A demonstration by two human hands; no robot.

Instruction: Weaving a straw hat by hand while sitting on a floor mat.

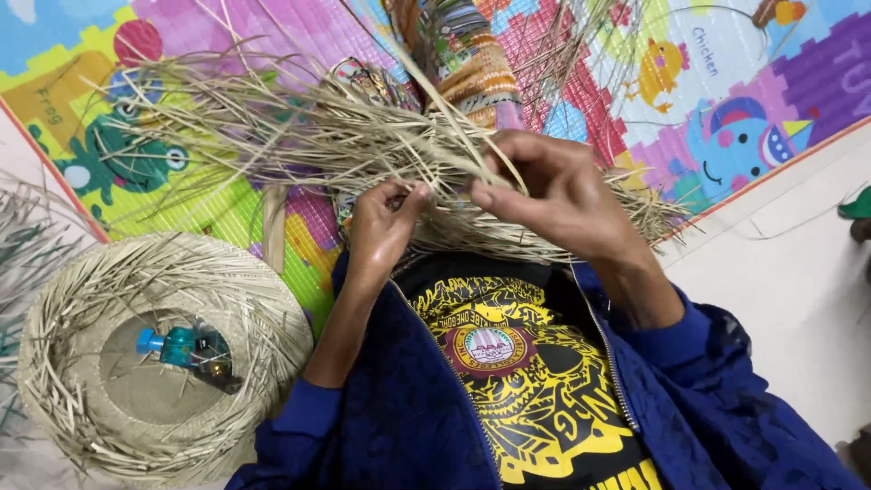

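I sit on a bright play mat (pixel 227 195) printed with cartoon animals; a pale floor (pixel 798 272) shows past its edge on the right.

Far left, loose dry strands (pixel 23 240) lie at the mat's edge. Just right of them sits a half-made woven hat (pixel 82 363), crown down, its rim bristling with uncut straw ends. Inside its hollow lies a small teal bottle (pixel 177 346) with a blue cap, touching a darker bottle (pixel 216 363) beside it.

Next comes my left hand (pixel 381 227), raised in front of my chest. Its grip is closed: thumb and fingertips pinch a strand at the near edge of the weave (pixel 363 141), a broad fan of dry straw strips that spreads up and left over the mat and trails right as well. The weave hangs between my two hands, above my lap and clear of the hat.

Behind it, a patterned cloth (pixel 476 68) in stripes of orange, green and white rises toward the top of the view.

My right hand (pixel 562 195) sits just beside the left, nearly touching it. Its grip is also closed, fingers curled over the strips with the thumb pressing them from below. Blue sleeves (pixel 680 336) cover both forearms, and my open blue jacket shows a black shirt (pixel 526 363) with yellow print.

At the far right edge a green object (pixel 857 204) rests on the floor; I cannot tell what it is.
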